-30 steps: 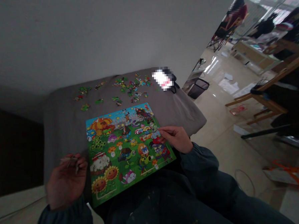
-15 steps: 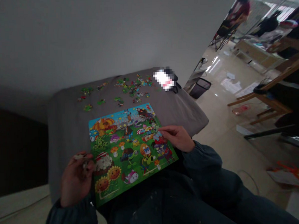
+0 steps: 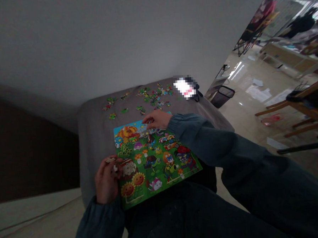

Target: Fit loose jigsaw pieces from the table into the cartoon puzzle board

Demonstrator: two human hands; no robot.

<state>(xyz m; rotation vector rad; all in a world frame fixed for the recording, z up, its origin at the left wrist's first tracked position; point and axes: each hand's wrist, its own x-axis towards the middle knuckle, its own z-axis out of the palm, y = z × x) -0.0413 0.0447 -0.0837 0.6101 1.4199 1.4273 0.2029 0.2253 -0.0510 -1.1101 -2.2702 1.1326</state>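
A colourful jigsaw puzzle (image 3: 155, 147) of cartoon plants and zombies lies flat, its near edge by my lap. My left hand (image 3: 107, 178) is at its left edge, fingers curled around several jigsaw pieces (image 3: 114, 168) whose pale backs show. Above the top part of the picture, my right hand (image 3: 157, 119) reaches in from the right. Its thumb and fingers are pinched on what looks like a small pale jigsaw piece, mostly hidden by the fingers, near the grey fence and the sky.
Loose jigsaw pieces (image 3: 155, 95) are scattered over the grey cloth (image 3: 95, 126) beyond the puzzle. A blurred-out white object (image 3: 184, 88) lies at the far right corner. Behind is a wall (image 3: 117, 39). On the floor at right stand a dark bin (image 3: 223, 96) and a wooden chair (image 3: 302, 106).
My right hand has moved from the puzzle's right edge up and left to its top part. My left hand keeps the pieces at the left edge. The whole view has shifted slightly.
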